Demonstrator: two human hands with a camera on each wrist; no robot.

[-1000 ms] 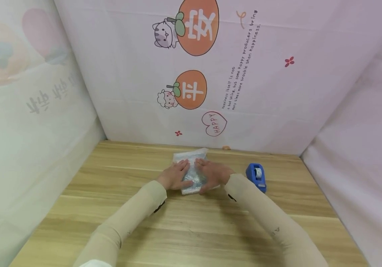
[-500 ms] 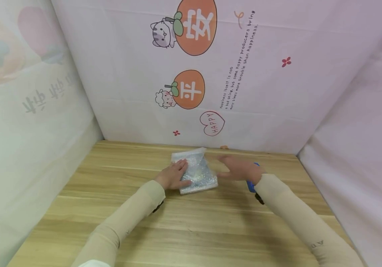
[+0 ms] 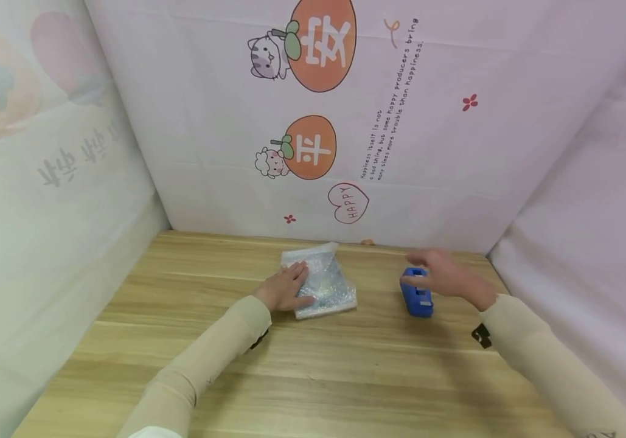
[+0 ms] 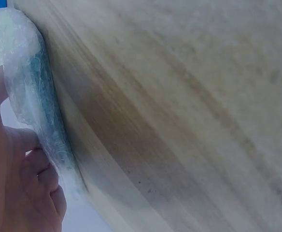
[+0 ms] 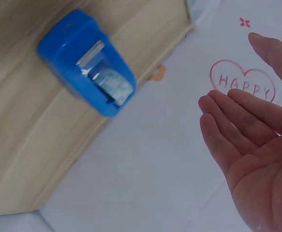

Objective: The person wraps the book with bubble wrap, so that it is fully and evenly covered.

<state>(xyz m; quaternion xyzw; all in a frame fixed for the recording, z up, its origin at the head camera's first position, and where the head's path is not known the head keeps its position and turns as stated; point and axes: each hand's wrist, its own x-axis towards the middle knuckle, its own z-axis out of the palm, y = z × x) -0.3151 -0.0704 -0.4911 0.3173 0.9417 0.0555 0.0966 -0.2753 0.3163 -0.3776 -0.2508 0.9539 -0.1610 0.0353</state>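
Note:
A flat bundle in bubble wrap (image 3: 328, 283) lies near the back middle of the wooden table. My left hand (image 3: 284, 288) rests on its left side with fingers laid out flat. The left wrist view shows the same wrapped bundle (image 4: 37, 82) edge-on, its contents bluish through the plastic. To the right stands a blue tape dispenser (image 3: 418, 299) holding a roll of tape. Over it hovers my right hand (image 3: 446, 274), thumb and fingers apart with nothing between them. In the right wrist view the tape dispenser (image 5: 88, 63) sits away from the right palm (image 5: 257, 159).
Printed white cloth (image 3: 225, 121) rises right behind the table's back edge. More cloth hangs along the left (image 3: 61, 243) and right (image 3: 592, 243) sides. Bare wood (image 3: 313, 377) stretches in front of the bundle.
My right hand has lifted off the bubble-wrapped bundle and moved right to above the tape dispenser. The left hand has stayed in place on the bundle.

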